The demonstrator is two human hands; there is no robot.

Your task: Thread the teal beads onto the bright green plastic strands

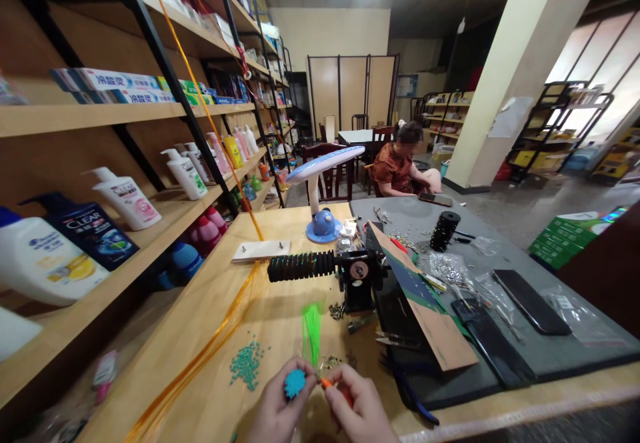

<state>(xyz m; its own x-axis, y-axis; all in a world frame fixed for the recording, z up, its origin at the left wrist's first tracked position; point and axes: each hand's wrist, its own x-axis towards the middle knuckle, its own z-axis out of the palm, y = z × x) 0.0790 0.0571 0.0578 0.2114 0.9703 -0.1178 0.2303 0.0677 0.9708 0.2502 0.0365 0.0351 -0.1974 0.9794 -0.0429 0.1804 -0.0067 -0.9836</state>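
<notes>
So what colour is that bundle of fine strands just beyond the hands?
The bundle of fine strands is bright neon green, seen best in the head view.

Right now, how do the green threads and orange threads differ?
Colour: the green threads are neon green, the orange threads golden orange. Length: the green bunch looks short; the orange one stretches far along the table. Place: the green threads reach between the left hand and right hand; the orange threads lie left of both. Both are thin-stranded bundles.
</notes>
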